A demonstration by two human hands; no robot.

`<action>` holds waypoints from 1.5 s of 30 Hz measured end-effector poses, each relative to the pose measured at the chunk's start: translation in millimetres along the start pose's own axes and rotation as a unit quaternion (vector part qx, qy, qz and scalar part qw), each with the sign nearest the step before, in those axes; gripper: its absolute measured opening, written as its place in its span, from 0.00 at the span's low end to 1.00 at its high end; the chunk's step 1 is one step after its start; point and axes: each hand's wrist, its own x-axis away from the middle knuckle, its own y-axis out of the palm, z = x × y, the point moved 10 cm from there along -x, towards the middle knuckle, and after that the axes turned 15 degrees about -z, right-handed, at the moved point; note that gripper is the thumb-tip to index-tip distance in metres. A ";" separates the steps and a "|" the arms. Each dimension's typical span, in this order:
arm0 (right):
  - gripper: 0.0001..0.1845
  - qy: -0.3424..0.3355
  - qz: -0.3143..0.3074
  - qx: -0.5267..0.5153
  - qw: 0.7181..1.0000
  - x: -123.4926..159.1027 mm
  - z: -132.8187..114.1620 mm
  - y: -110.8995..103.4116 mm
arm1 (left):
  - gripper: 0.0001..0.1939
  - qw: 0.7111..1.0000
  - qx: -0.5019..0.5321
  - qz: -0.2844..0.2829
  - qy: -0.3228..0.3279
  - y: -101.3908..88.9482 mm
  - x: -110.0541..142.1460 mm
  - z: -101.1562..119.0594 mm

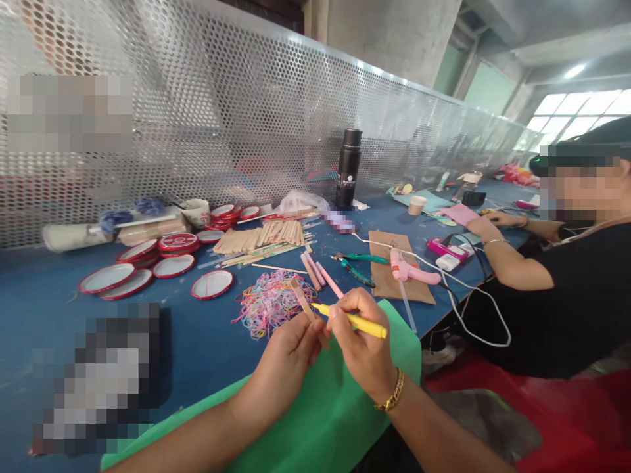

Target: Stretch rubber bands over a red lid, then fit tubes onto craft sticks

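My left hand (296, 345) pinches the lower end of a flat wooden craft stick (300, 297), which tilts up and away from me. The stick's upper part looks pinkish. In my right hand (357, 335) is a yellow marker (363, 323), gripped like a pen with its tip close to the stick; whether it touches I cannot tell. Just beyond my hands lies a tangled heap of pastel rubber bands or loops (263, 305). Beside the heap lie several pink marker pens (311, 270). A green cloth (394, 328) spreads beneath my forearms.
Behind the heap are loose wooden sticks (266, 235) and red-rimmed lids (211, 284). Teal-handled pliers (357, 266) and a pink glue gun (409, 270) on cardboard (382, 246) lie to the right, with a white cable (486, 289). A black bottle (349, 171) stands behind. A co-worker (576, 276) sits at right.
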 end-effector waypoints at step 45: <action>0.11 -0.017 -0.006 0.010 1.000 -1.2 -5.9 0.7 | 0.24 0.999 0.032 0.009 0.009 -2.2 -0.4 -3.4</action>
